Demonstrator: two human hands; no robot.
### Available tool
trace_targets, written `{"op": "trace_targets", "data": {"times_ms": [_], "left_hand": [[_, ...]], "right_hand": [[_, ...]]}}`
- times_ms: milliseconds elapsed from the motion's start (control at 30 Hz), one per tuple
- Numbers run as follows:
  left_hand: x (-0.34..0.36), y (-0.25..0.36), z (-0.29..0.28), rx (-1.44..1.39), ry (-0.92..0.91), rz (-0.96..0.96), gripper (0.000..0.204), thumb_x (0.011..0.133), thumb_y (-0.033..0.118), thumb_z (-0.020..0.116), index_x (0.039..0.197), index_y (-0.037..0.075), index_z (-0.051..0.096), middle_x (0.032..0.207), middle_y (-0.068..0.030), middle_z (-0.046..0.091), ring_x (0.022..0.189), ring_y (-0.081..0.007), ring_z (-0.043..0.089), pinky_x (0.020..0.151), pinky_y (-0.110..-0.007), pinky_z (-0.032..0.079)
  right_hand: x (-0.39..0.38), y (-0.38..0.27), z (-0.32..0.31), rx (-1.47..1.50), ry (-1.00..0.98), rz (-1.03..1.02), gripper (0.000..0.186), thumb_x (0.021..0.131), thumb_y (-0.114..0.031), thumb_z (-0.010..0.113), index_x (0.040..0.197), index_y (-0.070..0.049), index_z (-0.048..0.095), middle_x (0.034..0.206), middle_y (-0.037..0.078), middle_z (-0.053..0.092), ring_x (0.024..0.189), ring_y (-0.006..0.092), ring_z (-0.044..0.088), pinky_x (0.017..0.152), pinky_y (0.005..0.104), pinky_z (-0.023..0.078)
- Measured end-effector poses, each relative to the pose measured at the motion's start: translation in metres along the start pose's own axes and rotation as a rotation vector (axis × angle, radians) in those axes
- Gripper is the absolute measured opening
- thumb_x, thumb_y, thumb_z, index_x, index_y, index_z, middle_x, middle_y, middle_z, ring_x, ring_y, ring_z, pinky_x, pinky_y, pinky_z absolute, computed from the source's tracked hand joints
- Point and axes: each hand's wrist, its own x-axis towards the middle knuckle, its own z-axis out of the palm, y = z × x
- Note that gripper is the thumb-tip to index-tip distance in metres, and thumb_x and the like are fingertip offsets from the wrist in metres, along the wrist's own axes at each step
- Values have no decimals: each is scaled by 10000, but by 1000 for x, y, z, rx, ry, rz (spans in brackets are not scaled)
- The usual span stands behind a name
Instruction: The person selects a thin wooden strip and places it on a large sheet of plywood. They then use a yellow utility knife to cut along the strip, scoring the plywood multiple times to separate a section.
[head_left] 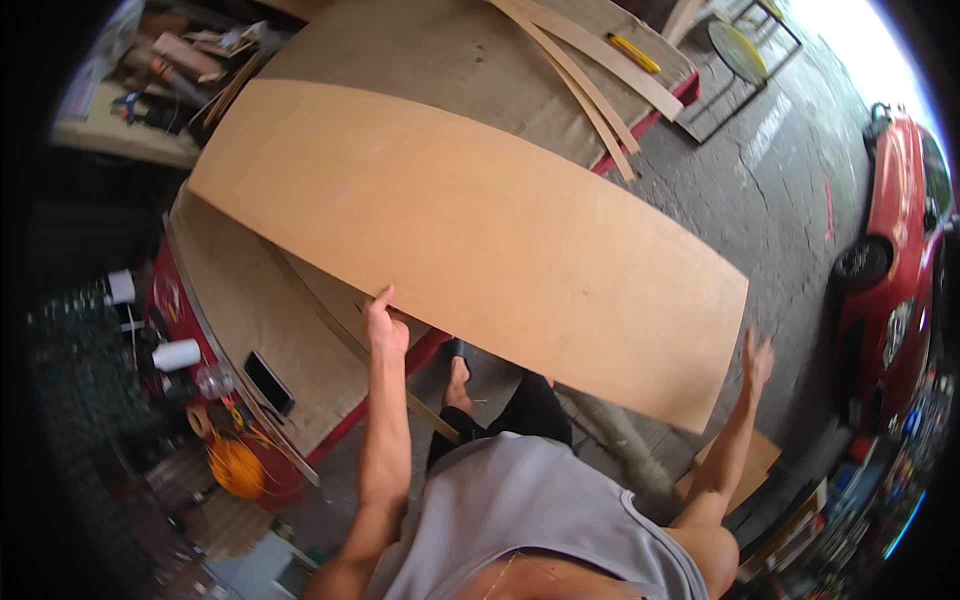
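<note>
A long, thin plywood sheet (470,240) lies slantwise across the worktable, its right end jutting out past the table over the floor. My left hand (387,324) is closed on the sheet's near edge, thumb on top and the other fingers mostly hidden. Just off the sheet's right end is my right hand (757,362), its fingers stretched out and nothing in it. A small gap shows between that hand and the wood.
Narrow wood strips (580,85) and a yellow utility knife (634,52) lie at the table's far right. A phone (269,384) rests on the table (310,400) at near left. A red car (890,270) stands at right; orange cord (237,467) hangs at lower left.
</note>
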Motion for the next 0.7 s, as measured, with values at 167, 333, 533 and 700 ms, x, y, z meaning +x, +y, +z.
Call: {"op": "trace_targets", "data": {"times_ms": [167, 333, 533, 700], "left_hand": [[7, 5, 5, 103, -16, 97, 385, 836, 54, 635, 1208, 12, 550, 1167, -77, 615, 1095, -216, 568, 936, -369, 455], [14, 40, 17, 144, -59, 166, 396, 848, 98, 632, 1219, 3, 534, 1195, -91, 609, 1120, -220, 566, 961, -379, 453], [94, 119, 37, 175, -111, 230, 381, 851, 128, 640, 1193, -13, 551, 1136, -92, 638, 1036, -205, 613, 889, -348, 504], [204, 210, 37, 280, -55, 238, 364, 847, 190, 673, 1141, -10, 594, 1067, -102, 660, 983, -203, 630, 834, -354, 519]], "right_hand": [[1, 41, 92, 465, -131, 170, 839, 827, -713, 528, 707, 108, 651, 724, 201, 634, 688, 280, 563, 656, 452, 457], [-70, 11, 67, 1029, -141, 170, 552, 884, -482, 641, 824, 66, 664, 775, 88, 627, 733, 164, 546, 658, 354, 460], [-184, -71, 24, 1214, -164, 315, 619, 950, -472, 545, 1122, 120, 590, 1078, 164, 643, 893, 247, 636, 750, 389, 534], [-274, -155, 52, 1460, -273, 264, 672, 967, -526, 463, 1208, 95, 547, 1153, 170, 616, 956, 265, 626, 800, 403, 552]]}}
